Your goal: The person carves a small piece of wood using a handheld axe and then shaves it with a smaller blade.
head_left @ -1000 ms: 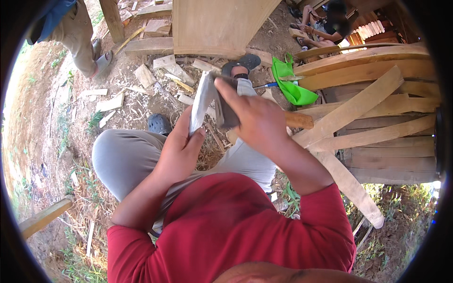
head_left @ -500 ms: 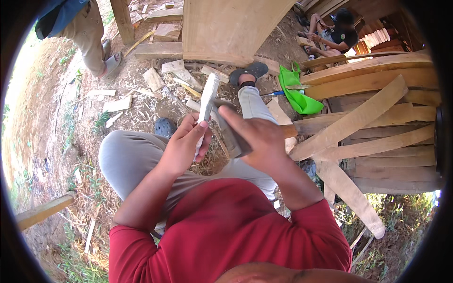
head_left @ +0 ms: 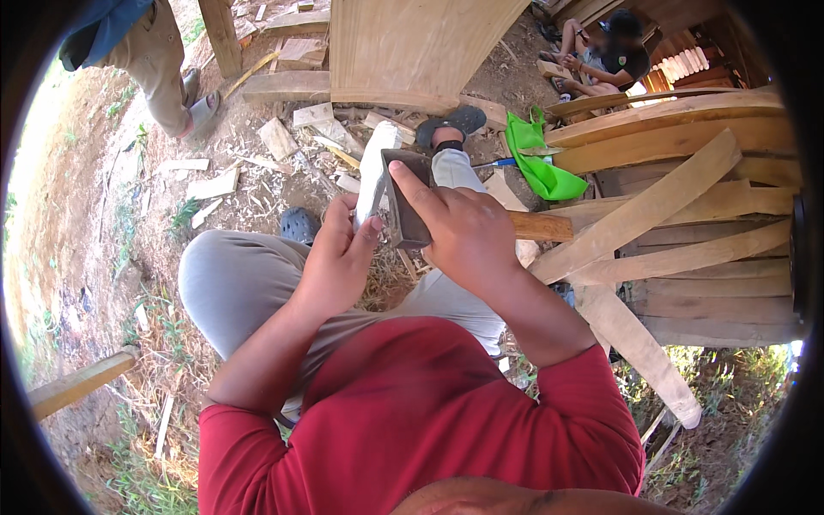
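Observation:
My left hand [head_left: 343, 249] grips the lower part of a long, pale piece of wood [head_left: 375, 167], which stands tilted up in front of me, its fingers and thumb closed round it. A dark grey rectangular block [head_left: 406, 199] is in my right hand [head_left: 468, 225], whose index finger stretches along its top. The block's left face lies against or very close to the pale wood. The right hand's other fingers are mostly hidden behind the hand.
A wooden board [head_left: 403, 51] stands ahead. Curved planks [head_left: 678, 142] are stacked at the right, beside a bright green bag [head_left: 541, 163]. Wood offcuts [head_left: 215, 184] and shavings litter the dirt. One person stands at far left [head_left: 159, 73]; another sits at far right [head_left: 614, 64].
My right hand and the dark block have turned and shifted slightly up and left along the pale wood. My left hand keeps its grip; the wood has tilted a little.

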`<move>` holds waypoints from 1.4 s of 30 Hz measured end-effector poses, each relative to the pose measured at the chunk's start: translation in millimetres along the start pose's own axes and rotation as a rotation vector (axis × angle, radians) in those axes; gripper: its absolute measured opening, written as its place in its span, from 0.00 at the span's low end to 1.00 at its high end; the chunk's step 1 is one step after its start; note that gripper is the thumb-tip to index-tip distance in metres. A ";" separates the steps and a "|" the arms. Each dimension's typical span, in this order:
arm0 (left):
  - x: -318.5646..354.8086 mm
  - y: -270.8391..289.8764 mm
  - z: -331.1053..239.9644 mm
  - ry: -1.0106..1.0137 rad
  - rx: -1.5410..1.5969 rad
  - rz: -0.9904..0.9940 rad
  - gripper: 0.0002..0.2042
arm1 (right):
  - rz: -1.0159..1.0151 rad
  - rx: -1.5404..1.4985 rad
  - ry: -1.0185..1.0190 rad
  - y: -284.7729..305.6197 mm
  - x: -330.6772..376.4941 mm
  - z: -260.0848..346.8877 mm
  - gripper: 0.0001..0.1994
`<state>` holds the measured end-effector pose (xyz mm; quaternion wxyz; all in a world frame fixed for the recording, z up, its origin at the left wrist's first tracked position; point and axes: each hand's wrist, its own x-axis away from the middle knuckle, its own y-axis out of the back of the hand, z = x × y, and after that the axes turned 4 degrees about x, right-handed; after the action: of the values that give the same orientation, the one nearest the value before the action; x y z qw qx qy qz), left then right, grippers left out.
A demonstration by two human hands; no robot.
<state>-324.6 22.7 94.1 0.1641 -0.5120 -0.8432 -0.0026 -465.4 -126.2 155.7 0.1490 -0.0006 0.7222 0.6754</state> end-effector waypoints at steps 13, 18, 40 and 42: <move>-1.4 8.1 -9.3 -0.093 0.340 -0.014 0.11 | -0.103 -0.122 0.085 -11.3 -7.2 17.4 0.43; -0.9 11.9 -18.3 0.057 0.536 -0.023 0.14 | -0.117 -0.199 0.065 -18.5 -4.3 16.4 0.45; -10.9 8.6 -3.0 -0.231 0.202 -0.110 0.13 | -0.315 -0.406 -0.024 -51.1 -13.1 35.7 0.41; -13.4 5.9 1.6 -0.358 0.115 -0.150 0.13 | -0.329 -0.415 -0.024 -48.4 -11.9 34.6 0.40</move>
<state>-314.3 14.3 87.9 0.0399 -0.4297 -0.8935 0.1245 -436.8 -99.1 109.6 0.2621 -0.1406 0.5566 0.7757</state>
